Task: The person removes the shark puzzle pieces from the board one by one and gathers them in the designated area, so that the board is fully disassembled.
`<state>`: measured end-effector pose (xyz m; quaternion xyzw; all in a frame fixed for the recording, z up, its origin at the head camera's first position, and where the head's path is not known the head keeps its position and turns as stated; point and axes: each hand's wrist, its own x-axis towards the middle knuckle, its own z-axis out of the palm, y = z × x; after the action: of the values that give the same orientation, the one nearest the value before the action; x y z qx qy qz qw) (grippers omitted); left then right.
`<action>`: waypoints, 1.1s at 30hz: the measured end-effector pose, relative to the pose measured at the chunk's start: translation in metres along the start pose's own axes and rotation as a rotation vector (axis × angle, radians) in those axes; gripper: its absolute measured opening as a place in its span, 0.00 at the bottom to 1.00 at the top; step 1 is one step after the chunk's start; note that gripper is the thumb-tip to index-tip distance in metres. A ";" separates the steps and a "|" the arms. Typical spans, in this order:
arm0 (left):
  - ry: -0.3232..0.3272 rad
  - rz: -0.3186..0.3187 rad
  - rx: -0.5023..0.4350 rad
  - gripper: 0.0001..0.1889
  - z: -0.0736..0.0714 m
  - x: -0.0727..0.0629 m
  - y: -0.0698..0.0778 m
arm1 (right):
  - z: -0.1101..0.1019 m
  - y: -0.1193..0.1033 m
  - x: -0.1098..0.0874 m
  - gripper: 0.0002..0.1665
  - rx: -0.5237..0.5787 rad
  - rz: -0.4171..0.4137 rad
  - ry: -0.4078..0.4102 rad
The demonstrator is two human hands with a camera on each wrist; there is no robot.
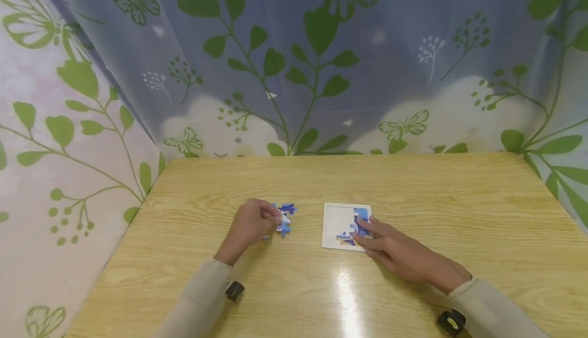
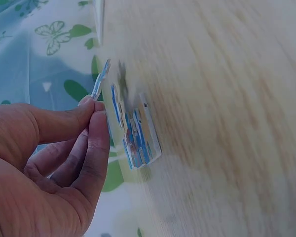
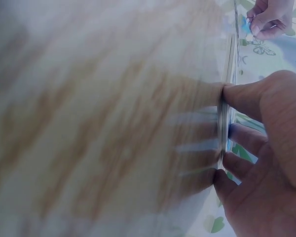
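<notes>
My left hand (image 1: pixel 250 228) pinches a thin jigsaw piece (image 2: pixel 102 76) between thumb and fingertips, its edge white and blue in the left wrist view. Right by that hand, several loose blue and white jigsaw pieces (image 1: pixel 288 208) lie on the table, partly hidden by it. To their right is a square white puzzle tray (image 1: pixel 332 225), partly filled with blue, white and orange pieces along its right and lower sides. My right hand (image 1: pixel 404 251) rests at the tray's right side with spread fingers on the fitted pieces (image 1: pixel 361 212). Its thumb touches the edge in the right wrist view.
The wood-grain table (image 1: pixel 413 185) reaches back to a blue and white curtain (image 1: pixel 381 62) printed with green leaves and butterflies. More of this cloth hangs at the left and right sides. A black wrist device (image 1: pixel 235 291) is near the left sleeve, another (image 1: pixel 451 322) near the right.
</notes>
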<state>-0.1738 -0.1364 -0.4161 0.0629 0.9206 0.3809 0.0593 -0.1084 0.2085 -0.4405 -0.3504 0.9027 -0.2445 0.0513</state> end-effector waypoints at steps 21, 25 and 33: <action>0.005 0.052 0.101 0.03 0.005 0.008 0.003 | 0.001 0.002 0.000 0.26 -0.012 -0.014 0.001; -0.007 0.092 0.101 0.03 0.011 0.010 0.010 | 0.001 0.002 0.000 0.26 -0.017 -0.014 0.002; -0.098 0.192 0.095 0.03 0.038 0.014 0.036 | 0.002 0.003 0.001 0.26 -0.012 -0.017 0.009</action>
<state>-0.1789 -0.0826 -0.4179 0.1722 0.9234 0.3371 0.0644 -0.1101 0.2091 -0.4437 -0.3570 0.9014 -0.2410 0.0433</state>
